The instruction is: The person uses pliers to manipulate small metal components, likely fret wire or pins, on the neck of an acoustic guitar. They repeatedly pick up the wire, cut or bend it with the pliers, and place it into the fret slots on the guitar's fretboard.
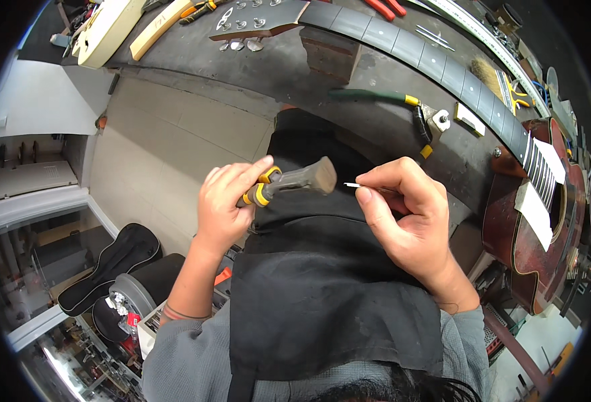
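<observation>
My left hand [225, 201] grips a tool with yellow-and-black handles [258, 194] and a broad metal head [319, 176], pliers or nippers, held over my black apron [335, 308]. To its right, my right hand [402, 221] pinches a thin, short, light metal strip [351, 184] between thumb and forefinger; its tip is near the tool's head. Beyond the hands, an acoustic guitar's long fretboard [402, 47] runs along the bench to its dark red body [516, 261], with paper [533, 218] beside the soundhole. A green-and-yellow handled tool [382, 95] lies below the neck.
The dark bench [175, 47] also holds a cream guitar body [101, 37], red-handled pliers [379, 8], a brush [486, 74] and a long metal straightedge [456, 20]. At lower left are a black gig bag [108, 268] and a bin [141, 288].
</observation>
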A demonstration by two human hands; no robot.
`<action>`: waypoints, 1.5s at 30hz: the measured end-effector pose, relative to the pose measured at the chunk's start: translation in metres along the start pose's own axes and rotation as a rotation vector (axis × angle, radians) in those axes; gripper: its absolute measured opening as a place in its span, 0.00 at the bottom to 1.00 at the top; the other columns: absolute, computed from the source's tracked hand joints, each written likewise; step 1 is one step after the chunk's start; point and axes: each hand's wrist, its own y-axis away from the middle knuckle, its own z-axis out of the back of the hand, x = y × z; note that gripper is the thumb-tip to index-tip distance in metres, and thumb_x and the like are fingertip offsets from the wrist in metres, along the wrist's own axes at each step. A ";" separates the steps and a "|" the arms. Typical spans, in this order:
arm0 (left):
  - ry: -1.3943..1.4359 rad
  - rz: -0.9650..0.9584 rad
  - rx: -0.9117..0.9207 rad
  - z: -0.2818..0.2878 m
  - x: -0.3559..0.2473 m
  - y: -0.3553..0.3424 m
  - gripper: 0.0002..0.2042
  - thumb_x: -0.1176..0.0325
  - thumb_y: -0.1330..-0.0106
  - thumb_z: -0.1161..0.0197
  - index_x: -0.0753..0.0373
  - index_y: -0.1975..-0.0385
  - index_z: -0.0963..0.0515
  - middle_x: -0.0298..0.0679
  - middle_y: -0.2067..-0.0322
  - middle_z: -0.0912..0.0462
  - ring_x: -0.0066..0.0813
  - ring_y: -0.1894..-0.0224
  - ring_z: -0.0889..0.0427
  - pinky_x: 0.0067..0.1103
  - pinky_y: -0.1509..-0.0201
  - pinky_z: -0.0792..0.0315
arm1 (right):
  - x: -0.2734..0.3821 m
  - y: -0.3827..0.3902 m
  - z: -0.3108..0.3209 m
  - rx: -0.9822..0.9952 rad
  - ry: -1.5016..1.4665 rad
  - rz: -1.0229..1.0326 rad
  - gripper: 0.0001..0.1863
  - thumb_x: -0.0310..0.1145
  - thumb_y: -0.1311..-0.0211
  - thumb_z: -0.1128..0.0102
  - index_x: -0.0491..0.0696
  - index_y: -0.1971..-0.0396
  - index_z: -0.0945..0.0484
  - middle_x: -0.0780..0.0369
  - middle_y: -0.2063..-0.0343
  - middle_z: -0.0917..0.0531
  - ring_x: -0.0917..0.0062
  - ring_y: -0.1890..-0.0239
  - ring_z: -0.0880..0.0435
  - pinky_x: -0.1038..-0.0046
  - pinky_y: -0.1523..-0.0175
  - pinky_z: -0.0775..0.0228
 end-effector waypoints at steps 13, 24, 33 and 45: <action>-0.324 -0.117 -0.035 0.008 -0.013 -0.018 0.39 0.84 0.37 0.31 0.52 0.22 0.21 0.44 0.23 0.24 0.51 0.29 0.21 0.47 0.19 0.34 | -0.009 0.008 -0.005 -0.087 0.119 0.100 0.09 0.18 0.35 0.26 0.42 0.57 0.11 0.61 0.67 0.09 0.74 0.69 0.11 0.73 0.63 0.21; -0.370 -0.132 -0.037 0.013 -0.016 -0.018 0.40 0.84 0.39 0.31 0.48 0.23 0.21 0.44 0.25 0.24 0.42 0.35 0.17 0.53 0.16 0.40 | -0.016 0.007 -0.009 -0.083 0.227 0.124 0.10 0.18 0.40 0.23 0.44 0.60 0.13 0.61 0.70 0.10 0.68 0.71 0.11 0.68 0.62 0.23; -0.375 -0.110 -0.022 0.016 -0.019 -0.016 0.40 0.84 0.41 0.31 0.49 0.25 0.19 0.43 0.27 0.22 0.41 0.37 0.16 0.50 0.17 0.40 | -0.016 0.003 -0.009 -0.051 0.308 0.153 0.10 0.19 0.39 0.23 0.45 0.60 0.13 0.61 0.71 0.11 0.68 0.72 0.13 0.67 0.63 0.24; -0.133 -0.112 0.292 0.013 0.003 0.010 0.34 0.81 0.53 0.35 0.62 0.38 0.19 0.45 0.43 0.15 0.55 0.37 0.17 0.47 0.28 0.27 | -0.009 0.016 -0.026 0.097 0.541 0.198 0.09 0.26 0.35 0.25 0.48 0.61 0.18 0.60 0.71 0.12 0.61 0.68 0.10 0.59 0.61 0.20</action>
